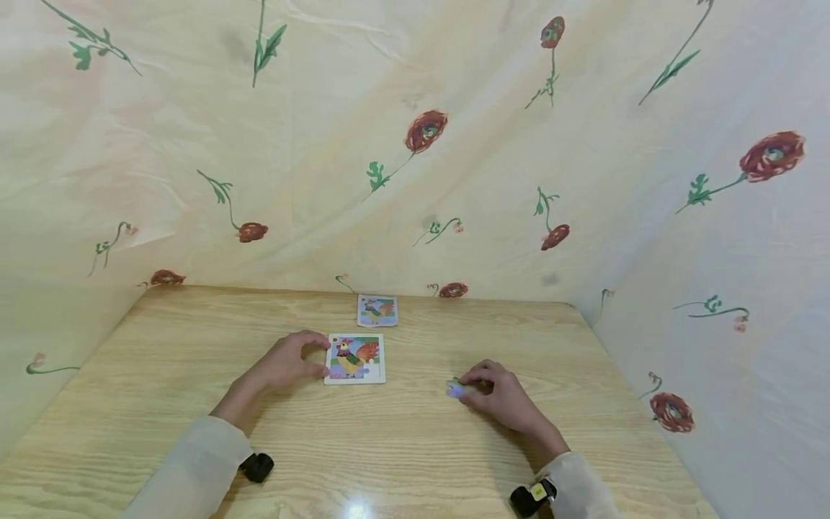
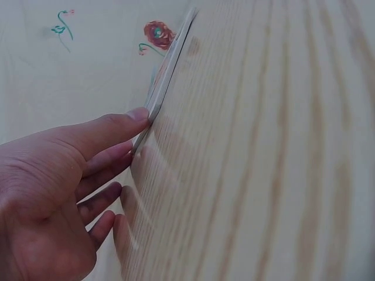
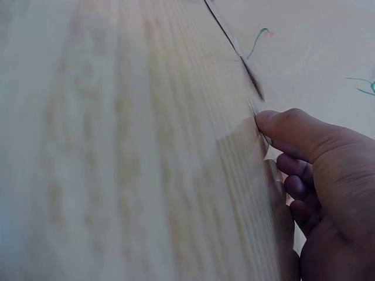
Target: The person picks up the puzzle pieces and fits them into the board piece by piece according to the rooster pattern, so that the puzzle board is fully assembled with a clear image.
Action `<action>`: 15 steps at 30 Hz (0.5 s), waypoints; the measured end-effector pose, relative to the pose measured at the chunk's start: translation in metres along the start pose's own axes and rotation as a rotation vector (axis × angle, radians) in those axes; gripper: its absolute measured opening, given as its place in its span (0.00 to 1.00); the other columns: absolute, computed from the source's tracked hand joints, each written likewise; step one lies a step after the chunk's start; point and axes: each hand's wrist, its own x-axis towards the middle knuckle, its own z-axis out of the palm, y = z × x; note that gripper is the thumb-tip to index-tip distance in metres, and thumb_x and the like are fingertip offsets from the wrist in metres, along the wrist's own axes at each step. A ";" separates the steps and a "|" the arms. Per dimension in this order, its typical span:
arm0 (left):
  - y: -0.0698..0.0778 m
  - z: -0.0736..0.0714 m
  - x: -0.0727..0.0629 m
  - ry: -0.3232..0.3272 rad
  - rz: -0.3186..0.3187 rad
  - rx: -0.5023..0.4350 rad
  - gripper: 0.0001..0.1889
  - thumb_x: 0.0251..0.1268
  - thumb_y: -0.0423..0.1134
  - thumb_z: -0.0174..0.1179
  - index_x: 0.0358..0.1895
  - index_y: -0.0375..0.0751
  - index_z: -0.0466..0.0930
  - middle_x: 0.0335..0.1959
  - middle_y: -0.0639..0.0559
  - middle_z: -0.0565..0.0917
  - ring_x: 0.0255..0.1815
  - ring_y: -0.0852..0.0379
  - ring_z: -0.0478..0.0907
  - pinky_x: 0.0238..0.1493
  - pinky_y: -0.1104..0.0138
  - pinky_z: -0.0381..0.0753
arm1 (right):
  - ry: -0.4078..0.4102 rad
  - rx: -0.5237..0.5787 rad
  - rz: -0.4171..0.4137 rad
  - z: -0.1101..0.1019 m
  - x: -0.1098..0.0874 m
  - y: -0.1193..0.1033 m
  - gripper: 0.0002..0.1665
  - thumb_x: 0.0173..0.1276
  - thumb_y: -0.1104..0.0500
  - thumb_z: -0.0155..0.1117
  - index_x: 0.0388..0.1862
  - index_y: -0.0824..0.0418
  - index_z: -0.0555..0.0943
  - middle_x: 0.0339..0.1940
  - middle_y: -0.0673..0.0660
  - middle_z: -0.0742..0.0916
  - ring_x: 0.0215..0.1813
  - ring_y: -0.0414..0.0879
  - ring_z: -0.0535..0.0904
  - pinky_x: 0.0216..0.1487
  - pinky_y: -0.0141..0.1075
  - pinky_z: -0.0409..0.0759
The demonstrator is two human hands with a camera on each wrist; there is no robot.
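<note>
In the head view, a square rooster jigsaw puzzle in a white frame (image 1: pixel 383 360) lies on the table, with a white gap at its lower right. My left hand (image 1: pixel 288 360) holds its left edge, index finger near the top corner and thumb near the bottom one. Seen edge-on in the left wrist view, the puzzle (image 2: pixel 170 67) meets the thumb tip. Right of the puzzle and apart from it, my right hand (image 1: pixel 502 396) pinches a small lilac and green puzzle piece (image 1: pixel 454 390) between thumb and fingers, low over the wood.
Behind the puzzle lies a picture card (image 1: pixel 377 311) showing the same rooster. The light wooden table (image 1: pixel 402 454) runs back to a hanging cloth (image 1: pixel 311 144) printed with red flowers, which also closes off both sides.
</note>
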 end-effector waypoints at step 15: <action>-0.001 0.000 0.000 0.004 0.001 0.007 0.23 0.62 0.42 0.74 0.59 0.43 0.82 0.72 0.37 0.75 0.77 0.31 0.65 0.77 0.36 0.62 | -0.019 0.049 0.019 0.006 0.019 -0.015 0.10 0.65 0.55 0.77 0.46 0.50 0.89 0.45 0.48 0.86 0.40 0.44 0.76 0.40 0.28 0.75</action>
